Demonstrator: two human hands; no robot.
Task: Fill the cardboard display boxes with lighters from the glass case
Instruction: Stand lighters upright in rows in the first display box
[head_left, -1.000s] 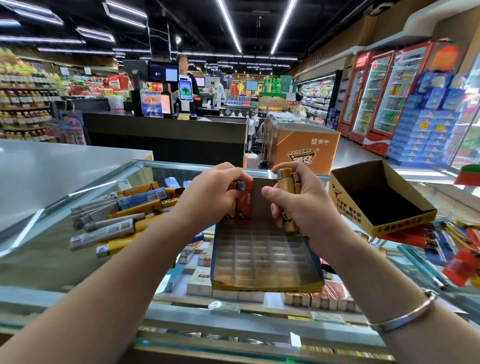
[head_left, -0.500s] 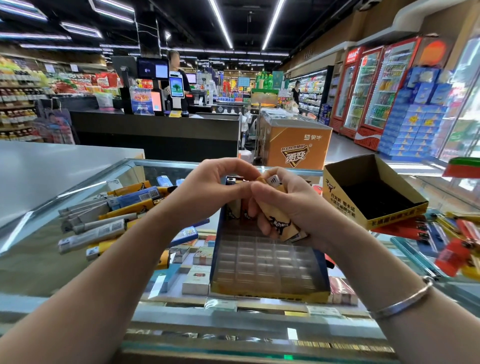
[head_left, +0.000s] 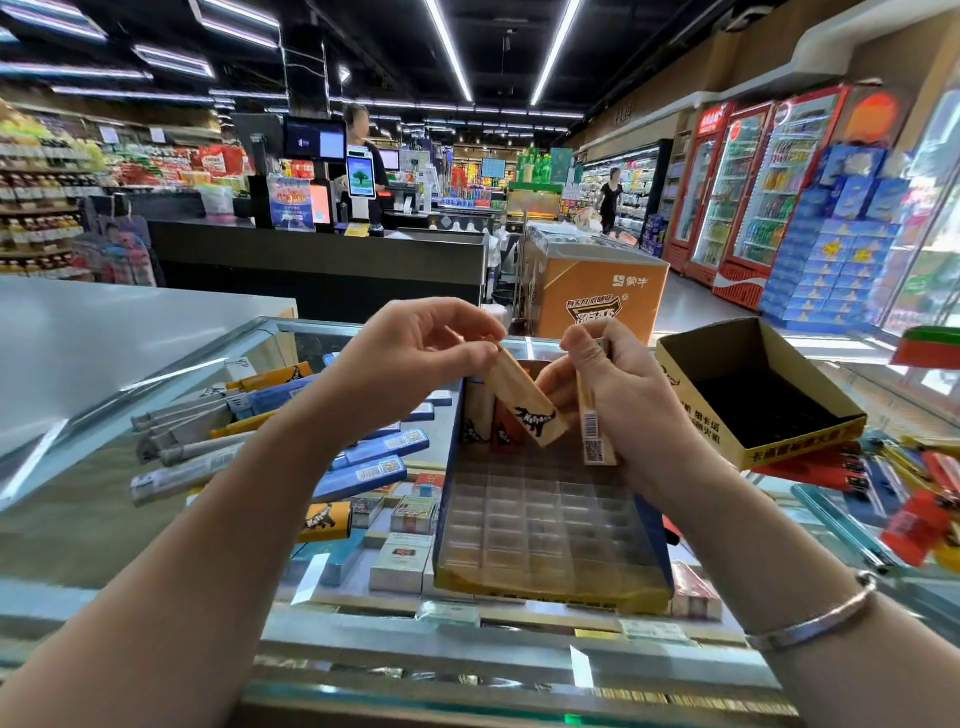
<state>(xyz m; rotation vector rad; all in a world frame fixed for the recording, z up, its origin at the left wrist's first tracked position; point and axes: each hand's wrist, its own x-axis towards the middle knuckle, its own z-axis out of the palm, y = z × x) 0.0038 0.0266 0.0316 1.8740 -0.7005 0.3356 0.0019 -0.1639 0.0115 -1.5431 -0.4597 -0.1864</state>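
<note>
Two hands met above the near display box (head_left: 550, 587) on the glass case (head_left: 156, 467). L hand (head_left: 415, 358) pinched a tan lighter (head_left: 524, 402) by its top, body tilted toward 5 o'clock. R hand (head_left: 623, 395) was closed round a 2nd lighter (head_left: 592, 431), upright, barcode facing the camera. Near box: clear grid tray mostly bare, w/ a few lighters standing in its far row (head_left: 485, 415). Second display box (head_left: 753, 389) sat at 2 o'clock, apart. Loose lighters (head_left: 218, 447) lay piled at 9 o'clock on the glass; more lighters (head_left: 914, 488) at 3 o'clock.
</note>
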